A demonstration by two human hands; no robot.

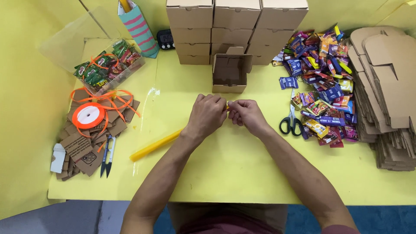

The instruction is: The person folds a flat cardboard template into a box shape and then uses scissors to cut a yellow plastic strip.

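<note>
My left hand [207,115] and my right hand [245,114] meet at the middle of the yellow table [234,173], fingers curled toward each other. A long yellow roll [154,146] runs from lower left up under my left hand, and both hands pinch its yellow end between them. Just beyond my hands stands an open small cardboard box [230,73] with its lid flap up.
Closed cardboard boxes [236,26] are stacked at the back. A heap of colourful candy packets [323,78] and black-handled scissors [291,123] lie right, beside flat box blanks [385,95]. An orange ribbon spool [89,116], brown tags, snips [107,157] and a clear candy tub [108,65] sit left.
</note>
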